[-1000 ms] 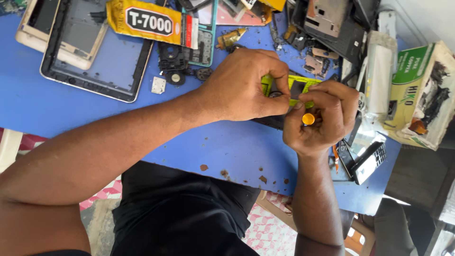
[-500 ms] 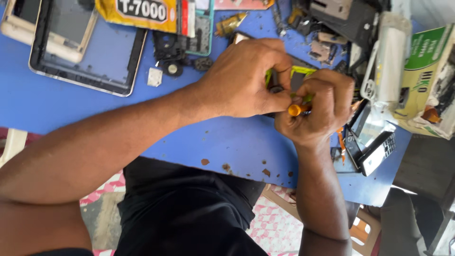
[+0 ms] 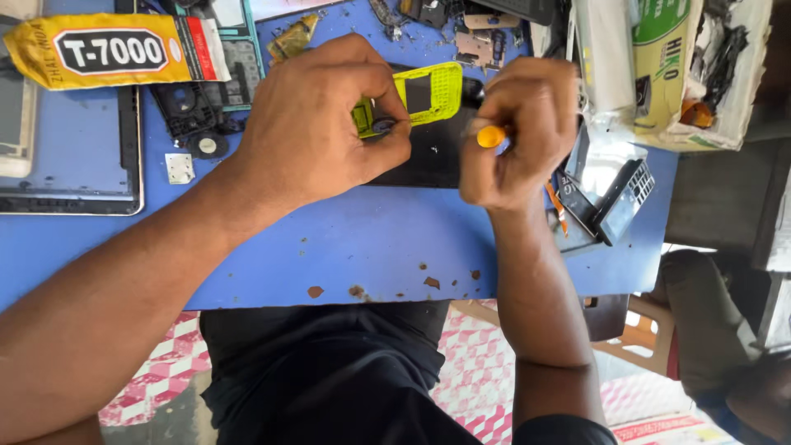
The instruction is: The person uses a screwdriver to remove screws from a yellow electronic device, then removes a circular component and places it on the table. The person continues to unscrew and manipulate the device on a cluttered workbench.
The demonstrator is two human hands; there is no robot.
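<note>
On the blue table (image 3: 346, 247), I see my left hand (image 3: 317, 124) pinching the yellow phone housing (image 3: 424, 92), more exposed now; my right hand (image 3: 519, 132) clamps the orange-capped screwdriver (image 3: 490, 136), tip hidden.

light: bright, even daylight | shadows: soft under hands | focus: sharp centre | glare: overexposed right edge

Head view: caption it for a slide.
Left hand grips a yellow-green phone housing; right hand holds an orange-tipped tool.

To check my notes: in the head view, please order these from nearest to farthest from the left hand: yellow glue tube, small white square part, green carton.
From the left hand:
1. small white square part, just left of the wrist.
2. yellow glue tube, far upper left.
3. green carton, upper right, beyond the right hand.
</note>
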